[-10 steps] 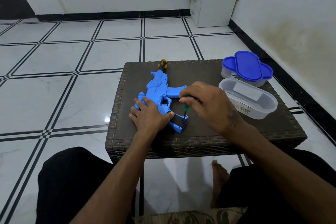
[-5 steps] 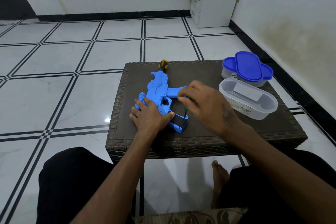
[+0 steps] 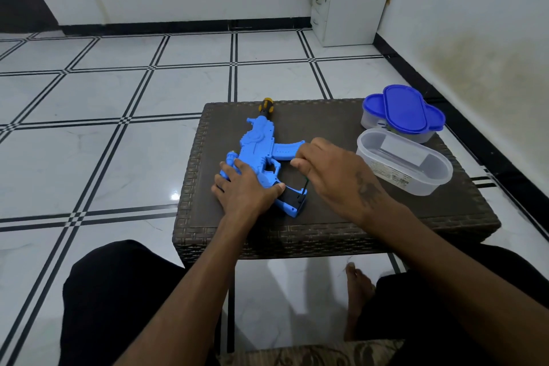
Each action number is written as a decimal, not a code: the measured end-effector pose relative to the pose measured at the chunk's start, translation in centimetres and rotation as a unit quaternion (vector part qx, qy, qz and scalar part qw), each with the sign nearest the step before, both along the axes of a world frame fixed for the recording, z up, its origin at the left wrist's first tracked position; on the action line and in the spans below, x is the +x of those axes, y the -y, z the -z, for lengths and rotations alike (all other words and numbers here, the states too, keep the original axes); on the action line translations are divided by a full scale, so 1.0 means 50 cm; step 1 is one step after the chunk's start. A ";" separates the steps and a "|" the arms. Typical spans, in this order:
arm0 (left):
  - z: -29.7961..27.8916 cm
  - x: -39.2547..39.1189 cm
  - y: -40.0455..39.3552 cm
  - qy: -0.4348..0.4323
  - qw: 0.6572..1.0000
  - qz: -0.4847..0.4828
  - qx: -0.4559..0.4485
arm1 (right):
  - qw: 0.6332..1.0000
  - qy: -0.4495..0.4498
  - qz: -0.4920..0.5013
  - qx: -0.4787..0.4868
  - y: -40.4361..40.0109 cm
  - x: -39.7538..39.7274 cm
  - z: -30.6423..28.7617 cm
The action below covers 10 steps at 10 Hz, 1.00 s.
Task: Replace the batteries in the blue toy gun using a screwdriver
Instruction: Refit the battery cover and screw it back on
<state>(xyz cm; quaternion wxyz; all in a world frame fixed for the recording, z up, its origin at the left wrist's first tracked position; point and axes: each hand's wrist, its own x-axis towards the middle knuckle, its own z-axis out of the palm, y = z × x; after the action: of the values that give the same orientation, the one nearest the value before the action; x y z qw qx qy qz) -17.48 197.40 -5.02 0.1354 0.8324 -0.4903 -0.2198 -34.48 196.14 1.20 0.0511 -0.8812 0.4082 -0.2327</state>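
Comparing with a second ago, your right hand (image 3: pixel 335 175) sits a little further right and its fingers look more bunched, while your left hand (image 3: pixel 246 187) has not shifted on the blue toy gun (image 3: pixel 264 157). The gun itself lies where it did.

The gun lies flat on the bench (image 3: pixel 326 217), left of the middle. Its long axis runs from near you to away from you, leaning slightly right at the far end; the yellow and black muzzle tip points at the far edge, and the butt end with its dark open panel is nearest you. The magazine sticks out to the right.

Your left hand is spread flat over the rear of the gun, fingers straight, thumb along its right side, pressing it down. Your right hand curls its fingers round the screwdriver (image 3: pixel 304 187); only the thin dark shaft and a trace of green handle show below the fist. The shaft stands nearly upright, with its tip at the dark panel at the butt.

To the right stand a clear tub (image 3: pixel 416 184) and, behind it, a container with blue lids (image 3: pixel 404 108).
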 end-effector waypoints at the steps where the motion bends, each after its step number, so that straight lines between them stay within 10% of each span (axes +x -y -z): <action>1: 0.002 0.001 0.000 -0.001 1.000 -0.002 -0.004 | 0.994 0.053 -0.077 0.061 0.005 -0.007 -0.001; 10: 0.001 0.000 -0.004 0.000 1.000 -0.002 -0.007 | 0.993 0.009 -0.118 0.029 0.001 0.005 -0.013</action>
<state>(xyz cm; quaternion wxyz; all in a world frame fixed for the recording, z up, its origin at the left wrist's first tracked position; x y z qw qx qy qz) -17.45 197.59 -5.08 0.1414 0.8323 -0.4905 -0.2160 -34.22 196.07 1.84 0.1070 -0.9193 0.3074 -0.2212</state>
